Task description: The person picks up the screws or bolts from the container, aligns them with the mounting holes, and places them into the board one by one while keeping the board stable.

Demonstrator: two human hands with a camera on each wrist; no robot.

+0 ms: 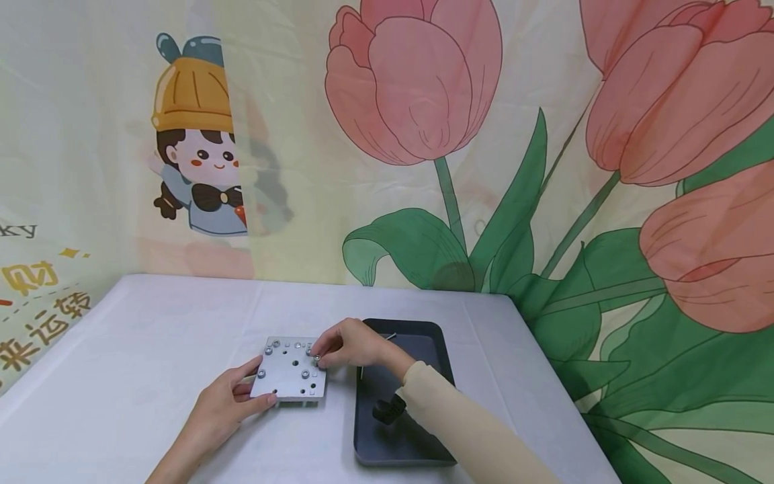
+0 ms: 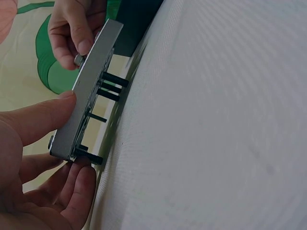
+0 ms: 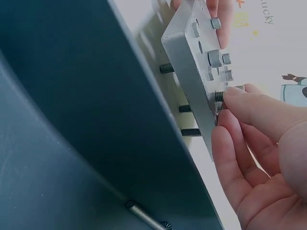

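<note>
A square silver metal plate (image 1: 281, 384) with holes stands a little above the white table, socket-head bolts seated in its top. Their threaded shanks (image 2: 115, 79) stick out beneath it in the left wrist view. My left hand (image 1: 225, 403) grips the plate's left side and near corner, thumb along the near edge. Over the right part of the plate, my right hand (image 1: 351, 344) pinches a bolt between thumb and fingers. In the right wrist view, some of that bolt's dark thread (image 3: 219, 97) shows between the thumb and the plate face; its tip is hard to make out.
Right of the plate lies a dark rectangular tray (image 1: 404, 460), partly under the right forearm. It holds a black object (image 1: 389, 410) of unclear kind and a loose long bolt (image 3: 146, 216). A printed curtain (image 1: 290, 249) hangs behind the white table (image 1: 181, 316).
</note>
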